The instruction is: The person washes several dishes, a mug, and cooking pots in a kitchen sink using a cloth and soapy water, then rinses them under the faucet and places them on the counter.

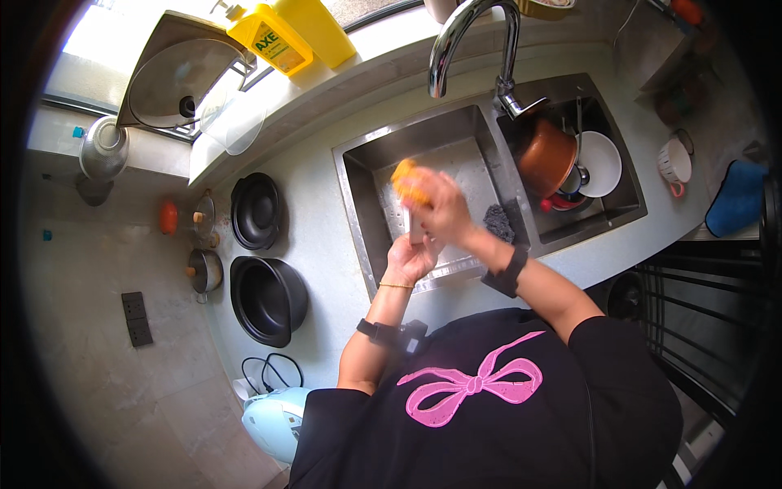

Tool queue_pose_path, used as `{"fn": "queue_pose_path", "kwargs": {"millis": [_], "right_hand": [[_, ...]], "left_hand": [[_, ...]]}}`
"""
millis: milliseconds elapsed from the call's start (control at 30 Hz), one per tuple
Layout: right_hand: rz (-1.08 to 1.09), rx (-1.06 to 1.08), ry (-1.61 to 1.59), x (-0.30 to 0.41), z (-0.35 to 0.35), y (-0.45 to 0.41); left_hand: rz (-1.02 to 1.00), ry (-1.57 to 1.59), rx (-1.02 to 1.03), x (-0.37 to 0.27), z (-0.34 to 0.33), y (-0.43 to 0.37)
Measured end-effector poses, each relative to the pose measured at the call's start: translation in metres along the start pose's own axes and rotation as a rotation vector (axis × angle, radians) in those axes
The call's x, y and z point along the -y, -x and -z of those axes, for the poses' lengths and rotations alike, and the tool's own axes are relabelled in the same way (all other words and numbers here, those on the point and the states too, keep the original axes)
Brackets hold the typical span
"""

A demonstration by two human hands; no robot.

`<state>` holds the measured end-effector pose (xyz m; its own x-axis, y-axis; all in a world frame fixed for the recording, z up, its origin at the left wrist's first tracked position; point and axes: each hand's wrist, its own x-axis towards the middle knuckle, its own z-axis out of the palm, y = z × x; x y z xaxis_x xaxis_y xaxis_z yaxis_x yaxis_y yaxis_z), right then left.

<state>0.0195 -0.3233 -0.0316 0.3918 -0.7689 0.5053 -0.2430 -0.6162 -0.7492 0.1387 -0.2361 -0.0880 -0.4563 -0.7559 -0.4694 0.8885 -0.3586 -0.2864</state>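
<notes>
Over the left basin of a stainless steel sink [357, 226], my right hand [449, 208] grips a yellow-orange sponge or cloth [408, 177]. Motion blurs both. Just below, my left hand [410, 260] is closed on a pale, flat-sided object [408, 223]. My right hand and the sponge hide much of this object, so its kind is unclear. The sponge is close to its upper end; whether they touch I cannot tell. A dark grey scouring pad [499, 223] lies at the basin's right side. The chrome faucet [437, 79] arches above the sink.
The right basin holds a copper-coloured pot [545, 159], a white bowl [599, 165] and a ladle [584, 176]. Two black pots or pans [256, 211] stand on the left counter. Yellow bottles [275, 43] line the sill. A light-blue appliance [275, 422] sits near my left elbow.
</notes>
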Motion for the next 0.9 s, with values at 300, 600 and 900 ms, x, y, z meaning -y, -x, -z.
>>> {"fn": "queue_pose_path", "kwargs": {"millis": [300, 600, 900], "right_hand": [[-0.782, 0.345, -1.662, -0.024, 0.033, -0.033], [-1.096, -0.012, -1.24, -0.067, 0.017, -0.02], [-0.729, -0.281, -0.947, -0.059, -0.002, 0.025]], "left_hand": [[0.236, -0.155, 0.252, 0.035, -0.035, 0.025], [-0.27, -0.843, 0.046, 0.014, -0.072, 0.031], [-0.515, -0.414, 0.099, 0.009, -0.053, 0.011]]}}
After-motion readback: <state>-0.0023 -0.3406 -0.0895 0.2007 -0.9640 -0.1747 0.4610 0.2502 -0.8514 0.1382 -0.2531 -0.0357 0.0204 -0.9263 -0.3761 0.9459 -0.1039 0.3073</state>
